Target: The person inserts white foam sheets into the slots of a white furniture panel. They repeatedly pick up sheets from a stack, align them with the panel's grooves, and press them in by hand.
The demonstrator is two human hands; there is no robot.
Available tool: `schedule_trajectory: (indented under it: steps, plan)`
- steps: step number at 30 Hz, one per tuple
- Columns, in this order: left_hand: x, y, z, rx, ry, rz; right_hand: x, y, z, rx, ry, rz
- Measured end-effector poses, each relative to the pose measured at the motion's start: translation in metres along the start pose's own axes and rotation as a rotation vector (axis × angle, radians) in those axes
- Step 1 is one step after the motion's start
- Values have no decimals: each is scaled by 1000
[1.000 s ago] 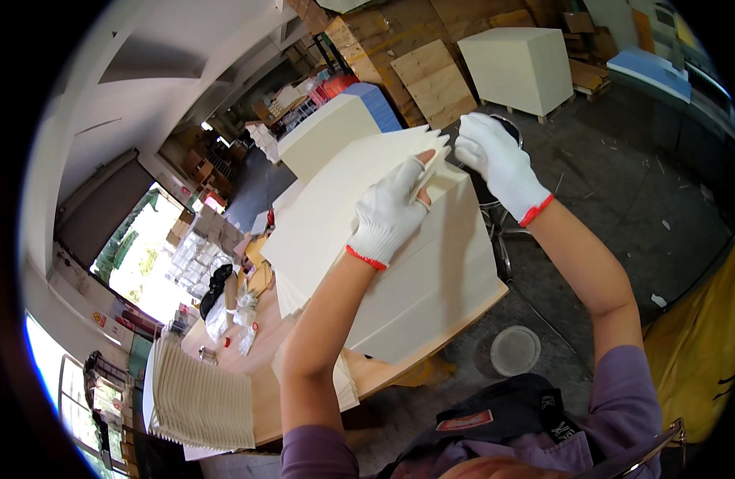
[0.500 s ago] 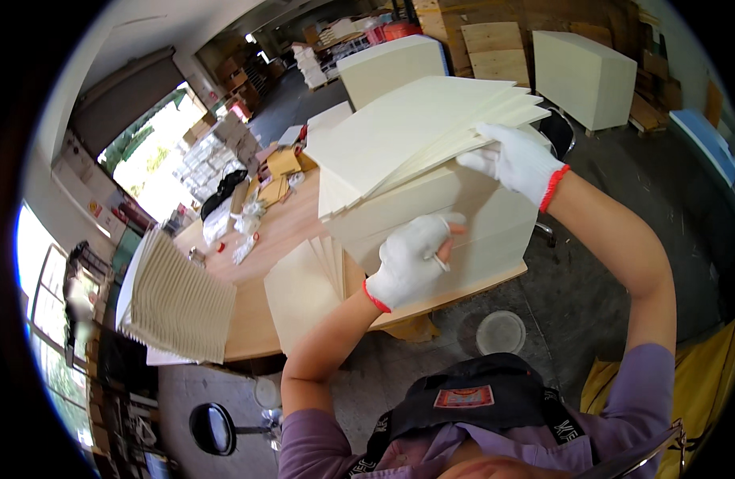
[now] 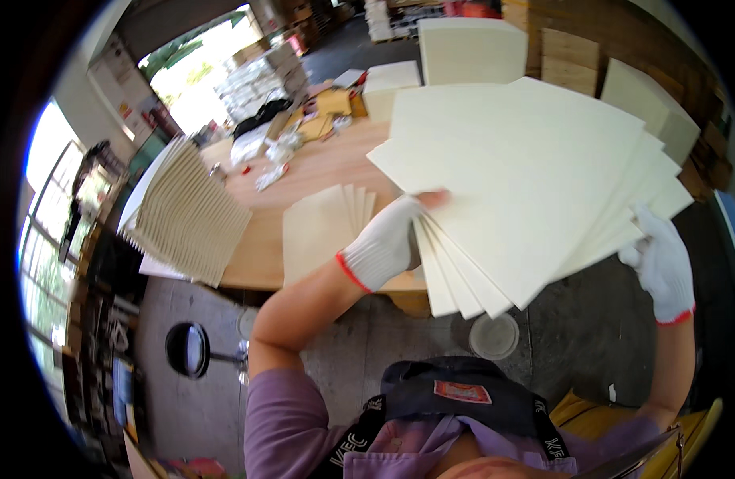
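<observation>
A fan of large cream board sheets (image 3: 511, 176) is spread in front of me, several corners staggered at both sides. My left hand (image 3: 387, 239), in a white knit glove with a red cuff, is closed on its left edge. The bare thumb lies on top and the fingers are hidden underneath. At the right edge, my right hand (image 3: 661, 259), gloved the same way, pinches the staggered corners. The sheets hide most of the pile behind them. Left of my left hand, a smaller fan of cream sheets (image 3: 316, 231) lies on the wooden table (image 3: 252, 259).
A tall layered stack of cream sheets (image 3: 188, 215) leans at the table's left end. Gloves, plastic bags and brown envelopes (image 3: 333, 101) clutter the far side. Large cream board stacks (image 3: 473, 52) stand beyond. A round-seated stool (image 3: 187, 350) and a round pale lid (image 3: 493, 335) are below the table.
The top sheets have come off the pile toward me and fanned wider. My left hand has taken hold of their left edge. My right hand has moved right and down with the corners.
</observation>
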State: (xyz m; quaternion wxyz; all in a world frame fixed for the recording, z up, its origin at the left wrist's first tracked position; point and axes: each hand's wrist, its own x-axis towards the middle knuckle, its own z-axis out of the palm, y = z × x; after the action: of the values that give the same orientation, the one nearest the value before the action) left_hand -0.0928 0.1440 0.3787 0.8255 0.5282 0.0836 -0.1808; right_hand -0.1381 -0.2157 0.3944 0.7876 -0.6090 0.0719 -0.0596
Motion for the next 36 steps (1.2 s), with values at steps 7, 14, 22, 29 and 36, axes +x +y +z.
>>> schedule_trajectory:
  steps: [7,14,22,29,36]
  plan:
    - [-32,-21,-82,-77,31,199,17,5,75,-4,-187,-111]
    - [-53,-59,-186,-436,105,717,6,110,222,127,-854,-183]
    - [-20,-89,-279,-273,402,850,10,267,349,-166,-782,156]
    - [77,-203,-407,-670,679,371,52,445,373,-151,-482,547]
    - [78,-205,-391,-696,731,344,57,485,371,-73,-390,665]
